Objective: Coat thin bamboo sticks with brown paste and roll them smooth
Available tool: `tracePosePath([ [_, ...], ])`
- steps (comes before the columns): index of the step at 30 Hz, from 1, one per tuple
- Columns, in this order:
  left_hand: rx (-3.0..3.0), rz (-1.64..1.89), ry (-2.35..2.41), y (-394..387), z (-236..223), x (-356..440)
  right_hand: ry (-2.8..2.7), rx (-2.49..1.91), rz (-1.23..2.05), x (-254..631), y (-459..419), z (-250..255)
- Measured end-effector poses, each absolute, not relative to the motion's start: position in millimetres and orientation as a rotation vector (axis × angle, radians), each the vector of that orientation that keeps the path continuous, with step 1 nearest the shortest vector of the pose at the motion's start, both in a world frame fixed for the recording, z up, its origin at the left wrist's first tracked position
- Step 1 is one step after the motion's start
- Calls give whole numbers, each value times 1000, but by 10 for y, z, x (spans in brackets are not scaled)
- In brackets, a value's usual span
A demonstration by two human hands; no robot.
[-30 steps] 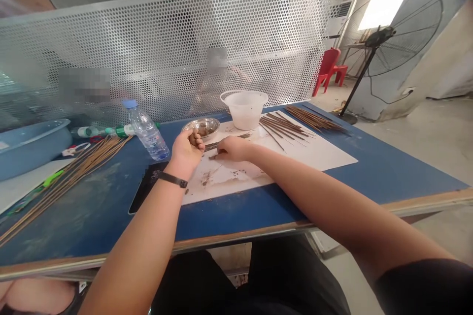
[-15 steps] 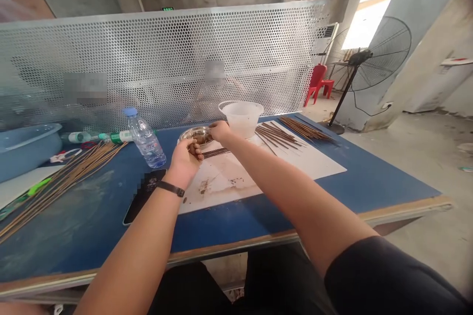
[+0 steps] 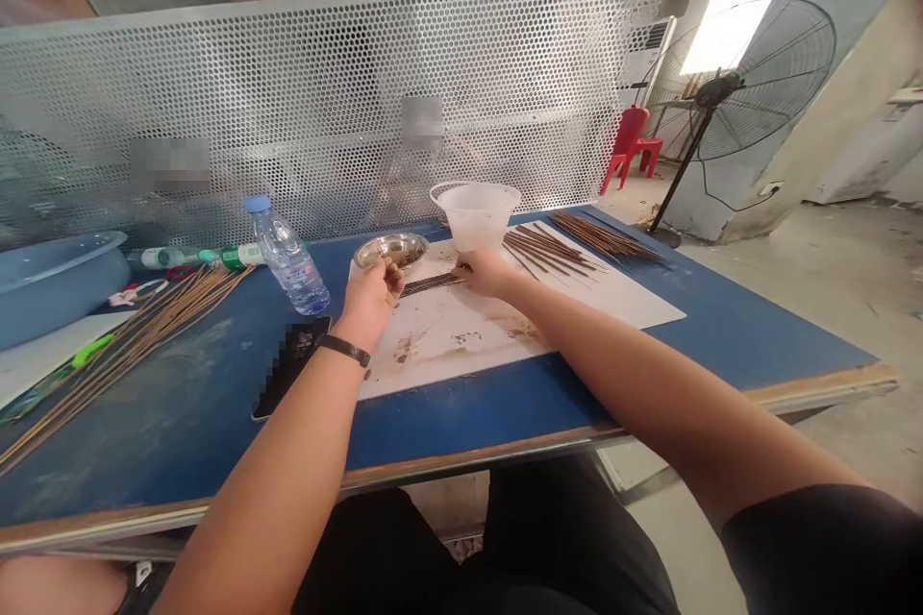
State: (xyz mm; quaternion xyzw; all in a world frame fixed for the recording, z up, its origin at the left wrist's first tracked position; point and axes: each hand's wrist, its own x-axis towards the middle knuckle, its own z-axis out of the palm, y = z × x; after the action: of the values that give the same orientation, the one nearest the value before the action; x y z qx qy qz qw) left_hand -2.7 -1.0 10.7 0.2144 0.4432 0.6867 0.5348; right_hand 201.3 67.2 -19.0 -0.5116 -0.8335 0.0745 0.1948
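Right hand [image 3: 486,273] off steel bowl [image 3: 387,250]

- Legible text: none.
- Label on water bottle [image 3: 288,261]: blue print, too small to read.
- Back of phone [image 3: 291,367]: markings pixelated, unreadable.

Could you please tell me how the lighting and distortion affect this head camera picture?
In the head view, the bright rectangular window is blown out to white, the silver perforated metal panel bows from wide-angle distortion, and the black phone on the blue table is pixelated, while the left hand and right hand look sharp.
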Motion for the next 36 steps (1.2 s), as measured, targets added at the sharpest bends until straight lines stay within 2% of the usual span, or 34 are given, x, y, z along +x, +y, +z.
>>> tracePosePath([
  [6,580,1621,1034,-62,159,-9,-2548,-1270,87,2011,801,-261],
  [16,560,1559,1116,-9,153,-44,-2568,-1235,-72,2000,825,-292],
  [24,677,1359,1142,-75,167,-46,-2609,-1211,-4,2081,703,-227],
  [30,933,1314,1152,-150,172,-10,-2587,-1210,34,2070,594,-177],
  [36,916,1329,1027,-152,130,24,-2559,-1139,82,2072,590,-168],
])
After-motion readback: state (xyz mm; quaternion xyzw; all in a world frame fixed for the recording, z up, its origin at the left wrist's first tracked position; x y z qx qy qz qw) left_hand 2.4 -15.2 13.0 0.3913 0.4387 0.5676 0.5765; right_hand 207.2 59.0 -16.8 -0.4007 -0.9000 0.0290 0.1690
